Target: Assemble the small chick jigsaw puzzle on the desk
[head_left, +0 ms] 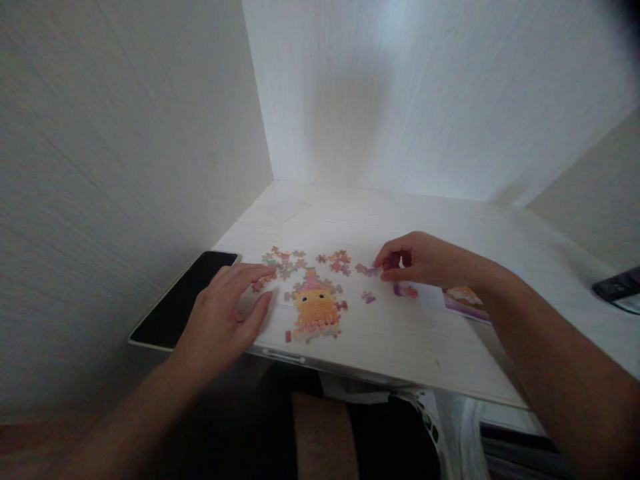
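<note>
A partly joined jigsaw puzzle [316,308] lies near the front of the white table, showing a yellow figure with two eyes and a pink hat. Just left of it is my left hand [227,303], thumb and fingers apart, its fingertips beside loose multicoloured puzzle pieces [286,263]. Over to the right, my right hand [413,260] has its thumb and fingers closed at a purple puzzle piece [371,271], whose near end the fingertips partly cover. One loose purple piece [369,297] lies below that hand. A red and purple cluster [405,291] lies under its wrist side.
On the left, a dark flat tablet-like object [183,300] lies along the wall. A printed picture card [466,301] is partly hidden under my right forearm. A black device [620,288] sits at the far right. More loose pieces [337,261] lie behind the puzzle. Panels enclose the table [400,353].
</note>
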`<state>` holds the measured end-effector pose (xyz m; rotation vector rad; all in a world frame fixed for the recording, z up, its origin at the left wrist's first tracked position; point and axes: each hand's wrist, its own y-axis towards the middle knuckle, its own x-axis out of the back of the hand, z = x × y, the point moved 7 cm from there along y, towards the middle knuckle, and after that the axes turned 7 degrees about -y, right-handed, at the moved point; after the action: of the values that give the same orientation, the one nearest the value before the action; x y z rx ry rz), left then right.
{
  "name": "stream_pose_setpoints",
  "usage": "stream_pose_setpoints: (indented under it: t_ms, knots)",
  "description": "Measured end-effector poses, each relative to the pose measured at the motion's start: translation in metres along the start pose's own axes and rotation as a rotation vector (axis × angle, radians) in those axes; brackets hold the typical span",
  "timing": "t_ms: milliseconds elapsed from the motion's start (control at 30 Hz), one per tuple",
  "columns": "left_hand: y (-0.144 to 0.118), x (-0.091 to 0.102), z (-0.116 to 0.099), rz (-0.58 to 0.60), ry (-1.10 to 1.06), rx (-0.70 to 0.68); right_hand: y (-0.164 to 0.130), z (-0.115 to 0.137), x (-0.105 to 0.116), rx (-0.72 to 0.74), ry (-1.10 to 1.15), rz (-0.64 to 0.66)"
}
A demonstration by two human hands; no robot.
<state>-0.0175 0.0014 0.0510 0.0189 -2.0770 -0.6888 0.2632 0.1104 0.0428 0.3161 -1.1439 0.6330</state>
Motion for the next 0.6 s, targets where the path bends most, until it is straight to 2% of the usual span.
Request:
stream_pose_setpoints:
  t_ms: [100,167,267,367,600]
  knots:
    - [0.0,0.005,0.01,-0.025,0.039,0.071,0.001,-0.019,0.022,-0.101,-0.091,-0.267]
    - [-0.001,0.009,0.017,-0.042,0.048,0.1,0.003,-0.024,0.024,-0.114,-0.091,-0.341]
    - [0.0,0.016,0.026,-0.071,0.048,0.128,0.008,-0.017,0.011,-0.043,-0.071,-0.362]
    - [-0.001,0.022,0.024,-0.114,0.027,0.115,0.014,-0.003,-0.006,0.028,-0.051,-0.344]
    - [-0.006,0.019,-0.012,-0.146,-0.053,0.002,0.02,0.033,-0.027,0.228,-0.162,-0.324]
